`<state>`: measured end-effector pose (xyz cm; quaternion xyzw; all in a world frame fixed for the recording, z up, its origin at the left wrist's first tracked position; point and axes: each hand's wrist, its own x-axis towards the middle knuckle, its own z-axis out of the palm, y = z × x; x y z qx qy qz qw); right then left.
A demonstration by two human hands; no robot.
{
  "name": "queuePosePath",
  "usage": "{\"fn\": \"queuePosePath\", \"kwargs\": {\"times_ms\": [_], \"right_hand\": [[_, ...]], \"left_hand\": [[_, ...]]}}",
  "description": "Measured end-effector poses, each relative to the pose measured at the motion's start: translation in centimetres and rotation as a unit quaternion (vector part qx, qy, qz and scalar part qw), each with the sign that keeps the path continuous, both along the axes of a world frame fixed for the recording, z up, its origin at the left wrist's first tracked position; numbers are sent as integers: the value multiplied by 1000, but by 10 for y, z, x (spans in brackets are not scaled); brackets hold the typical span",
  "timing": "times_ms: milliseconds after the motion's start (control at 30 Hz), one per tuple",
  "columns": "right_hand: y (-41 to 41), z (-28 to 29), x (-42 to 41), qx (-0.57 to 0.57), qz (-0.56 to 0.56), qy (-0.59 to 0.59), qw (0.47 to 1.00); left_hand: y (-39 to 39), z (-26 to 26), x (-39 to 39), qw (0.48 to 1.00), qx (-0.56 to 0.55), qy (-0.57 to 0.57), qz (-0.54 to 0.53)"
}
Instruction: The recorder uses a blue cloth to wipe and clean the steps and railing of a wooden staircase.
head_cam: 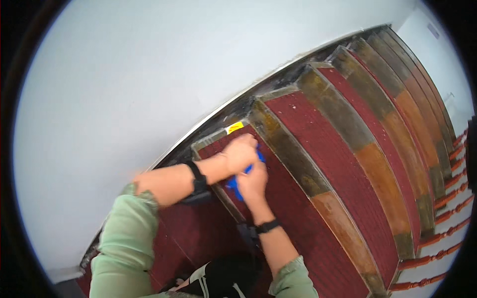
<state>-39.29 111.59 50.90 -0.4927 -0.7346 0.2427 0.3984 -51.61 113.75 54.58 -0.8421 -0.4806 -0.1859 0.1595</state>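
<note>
My left hand (pixel 240 153) and my right hand (pixel 254 181) are close together over a stair tread covered in dark red carpet (pixel 283 193). Both are closed around a crumpled blue item (pixel 234 187), perhaps a cloth. It shows between and beside the fingers, but most of it is hidden and its kind cannot be settled. Just beyond my left hand, a yellow and white label (pixel 234 127) lies at the wall end of the tread. Dark bands circle both my wrists, below green sleeves.
More carpeted steps rise to the right, their risers (pixel 335 208) faced in mottled brown and orange. A white wall (pixel 111 82) with a dark, worn skirting (pixel 240 110) borders the stairs. Red-brown balusters (pixel 441 235) line the far right. Below me is a dark red surface (pixel 182 223).
</note>
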Motion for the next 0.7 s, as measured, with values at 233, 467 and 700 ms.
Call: {"fn": "queuePosePath", "kwargs": {"times_ms": [233, 467, 700], "right_hand": [[-22, -22, 104, -51, -97, -225, 968], [-18, -23, -38, -84, 14, -186, 979], [-66, -21, -89, -7, 133, 104, 986]], "left_hand": [[-3, -72, 107, 995, 10, -94, -41], [-26, -23, -22, 959, -246, 60, 125], [-79, 42, -65, 935, -198, 242, 165]]}}
